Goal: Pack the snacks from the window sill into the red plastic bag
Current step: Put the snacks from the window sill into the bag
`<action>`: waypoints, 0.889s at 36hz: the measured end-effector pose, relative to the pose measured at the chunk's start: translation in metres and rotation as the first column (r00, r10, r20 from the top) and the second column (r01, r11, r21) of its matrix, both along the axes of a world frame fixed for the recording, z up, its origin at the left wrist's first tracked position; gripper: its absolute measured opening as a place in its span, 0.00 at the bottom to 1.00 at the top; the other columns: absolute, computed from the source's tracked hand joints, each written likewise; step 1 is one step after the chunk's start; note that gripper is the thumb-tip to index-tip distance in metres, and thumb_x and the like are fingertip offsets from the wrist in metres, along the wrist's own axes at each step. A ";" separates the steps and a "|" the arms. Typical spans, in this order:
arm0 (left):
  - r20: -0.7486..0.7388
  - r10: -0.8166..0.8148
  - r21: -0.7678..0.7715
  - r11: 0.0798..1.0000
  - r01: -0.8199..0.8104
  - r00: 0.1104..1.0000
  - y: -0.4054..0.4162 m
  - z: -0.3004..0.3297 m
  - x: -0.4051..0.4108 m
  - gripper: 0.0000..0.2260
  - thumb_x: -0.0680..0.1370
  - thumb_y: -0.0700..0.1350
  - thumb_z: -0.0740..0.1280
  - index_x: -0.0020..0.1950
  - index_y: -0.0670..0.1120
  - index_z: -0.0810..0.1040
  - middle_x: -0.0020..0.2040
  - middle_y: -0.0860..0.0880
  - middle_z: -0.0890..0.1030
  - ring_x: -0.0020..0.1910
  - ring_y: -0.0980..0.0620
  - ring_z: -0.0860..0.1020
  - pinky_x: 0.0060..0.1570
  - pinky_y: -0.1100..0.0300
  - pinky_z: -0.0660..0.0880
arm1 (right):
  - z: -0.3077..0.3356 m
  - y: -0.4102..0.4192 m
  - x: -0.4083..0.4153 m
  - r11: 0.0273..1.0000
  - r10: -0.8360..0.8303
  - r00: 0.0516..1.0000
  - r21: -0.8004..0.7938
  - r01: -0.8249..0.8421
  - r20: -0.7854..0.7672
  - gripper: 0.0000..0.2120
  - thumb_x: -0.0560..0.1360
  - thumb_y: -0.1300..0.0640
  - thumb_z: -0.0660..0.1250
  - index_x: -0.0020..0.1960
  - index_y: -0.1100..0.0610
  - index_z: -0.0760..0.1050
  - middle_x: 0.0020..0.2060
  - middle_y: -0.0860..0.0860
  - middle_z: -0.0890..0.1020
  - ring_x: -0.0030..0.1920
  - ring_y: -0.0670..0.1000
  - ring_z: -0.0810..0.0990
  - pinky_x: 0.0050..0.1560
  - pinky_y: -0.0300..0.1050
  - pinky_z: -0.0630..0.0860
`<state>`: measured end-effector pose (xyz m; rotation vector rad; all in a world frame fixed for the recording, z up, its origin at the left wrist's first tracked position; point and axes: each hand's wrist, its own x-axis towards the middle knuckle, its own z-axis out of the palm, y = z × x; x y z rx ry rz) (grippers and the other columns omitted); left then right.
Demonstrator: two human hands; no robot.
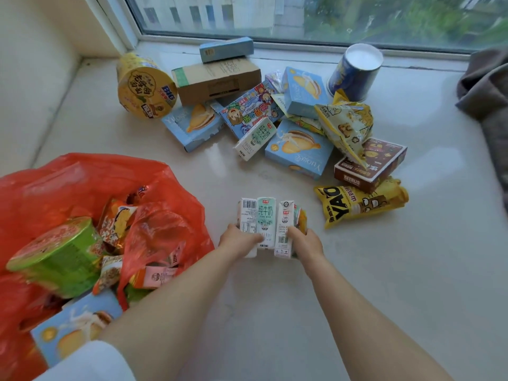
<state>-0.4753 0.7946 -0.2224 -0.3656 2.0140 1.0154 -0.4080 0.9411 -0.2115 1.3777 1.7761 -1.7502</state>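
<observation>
Several white-and-green milk cartons (265, 215) stand bunched upright on the window sill (412, 270). My left hand (239, 242) grips them from the left and my right hand (305, 240) from the right. The red plastic bag (90, 182) lies open at the left, holding a green noodle bowl (59, 257), snack packets and a blue pastry box (74, 325). More snacks lie in a pile beyond my hands: a yellow noodle bowl (144, 86), blue pastry boxes (298, 149), another milk carton (255, 138), a yellow YAO packet (357, 204) and a brown box (371, 163).
A cardboard box (217, 78) with a blue box (226, 49) on it sits near the window. A blue paper cup (356, 72) lies tipped toward the glass. Grey cloth (486, 86) covers the sill's right end. A wall bounds the left side.
</observation>
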 end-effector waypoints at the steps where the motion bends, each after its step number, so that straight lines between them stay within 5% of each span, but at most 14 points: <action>1: -0.017 0.006 0.028 1.000 -0.006 1.000 -0.002 0.003 0.000 0.29 0.57 0.52 0.71 0.59 0.51 0.78 0.54 0.52 0.83 0.52 0.52 0.81 0.58 0.52 0.77 | 0.006 -0.002 0.003 0.998 -0.026 0.999 -0.049 0.024 -0.037 0.03 0.73 0.59 0.62 0.46 0.55 0.74 0.46 0.57 0.83 0.45 0.56 0.83 0.48 0.54 0.81; 4: -0.061 0.035 0.121 0.992 -0.028 0.997 -0.008 0.020 -0.001 0.35 0.52 0.55 0.70 0.60 0.50 0.77 0.52 0.54 0.83 0.50 0.54 0.81 0.56 0.51 0.77 | 0.025 -0.008 0.007 0.981 -0.071 0.985 -0.191 0.040 -0.158 0.12 0.74 0.61 0.61 0.56 0.61 0.73 0.46 0.57 0.82 0.42 0.55 0.81 0.38 0.46 0.76; 7: -0.110 0.083 0.239 0.970 -0.055 0.990 -0.014 0.049 0.001 0.32 0.55 0.49 0.71 0.60 0.46 0.76 0.53 0.50 0.83 0.51 0.51 0.81 0.58 0.50 0.76 | 0.046 -0.020 0.007 0.950 -0.117 0.957 -0.312 0.029 -0.265 0.16 0.70 0.58 0.62 0.57 0.54 0.76 0.48 0.54 0.84 0.50 0.60 0.80 0.48 0.53 0.73; 10: -0.130 0.157 0.368 0.925 -0.099 0.979 -0.024 0.077 0.004 0.27 0.61 0.43 0.73 0.60 0.42 0.76 0.55 0.45 0.82 0.53 0.48 0.81 0.59 0.49 0.76 | 0.065 -0.038 0.000 0.915 -0.146 0.932 -0.403 0.000 -0.331 0.17 0.77 0.60 0.60 0.65 0.55 0.72 0.58 0.58 0.80 0.59 0.61 0.78 0.60 0.59 0.72; 16: -0.114 0.320 0.583 0.788 -0.198 0.941 -0.071 0.121 0.012 0.22 0.73 0.48 0.72 0.64 0.42 0.73 0.58 0.43 0.81 0.54 0.46 0.81 0.56 0.49 0.78 | 0.103 -0.091 -0.022 0.908 0.016 0.867 -0.356 -0.222 -0.498 0.19 0.73 0.49 0.68 0.62 0.54 0.75 0.57 0.56 0.82 0.56 0.57 0.81 0.56 0.55 0.78; 22: -0.277 0.315 0.503 0.853 -0.142 0.908 -0.156 0.149 0.014 0.29 0.68 0.71 0.61 0.60 0.54 0.75 0.56 0.52 0.82 0.55 0.52 0.80 0.59 0.51 0.75 | 0.131 -0.163 -0.047 0.889 0.071 0.838 -0.347 -0.300 -0.542 0.12 0.77 0.51 0.62 0.58 0.54 0.75 0.48 0.53 0.84 0.48 0.53 0.83 0.48 0.50 0.81; 27: -0.261 0.415 0.515 0.824 -0.237 0.872 -0.230 0.156 0.015 0.21 0.71 0.59 0.67 0.59 0.49 0.75 0.53 0.51 0.82 0.47 0.54 0.81 0.44 0.61 0.77 | 0.143 -0.224 -0.068 0.908 0.095 0.845 -0.303 -0.290 -0.527 0.15 0.77 0.49 0.64 0.60 0.55 0.74 0.48 0.53 0.83 0.49 0.54 0.83 0.50 0.54 0.80; 30: -0.394 0.353 0.359 0.909 -0.211 0.849 -0.273 0.151 0.015 0.14 0.75 0.50 0.70 0.57 0.48 0.73 0.49 0.53 0.79 0.43 0.58 0.77 0.34 0.69 0.73 | 0.144 -0.255 -0.078 0.930 0.160 0.843 -0.207 -0.303 -0.513 0.16 0.76 0.48 0.65 0.61 0.54 0.73 0.49 0.52 0.82 0.50 0.54 0.82 0.52 0.54 0.79; 32: -0.540 0.215 0.147 0.976 -0.159 0.814 -0.298 0.141 0.014 0.14 0.73 0.52 0.72 0.54 0.52 0.73 0.48 0.56 0.77 0.44 0.57 0.76 0.36 0.66 0.71 | 0.138 -0.272 -0.083 0.939 0.291 0.819 -0.017 -0.344 -0.495 0.16 0.75 0.48 0.67 0.60 0.53 0.73 0.50 0.51 0.82 0.51 0.53 0.81 0.49 0.50 0.79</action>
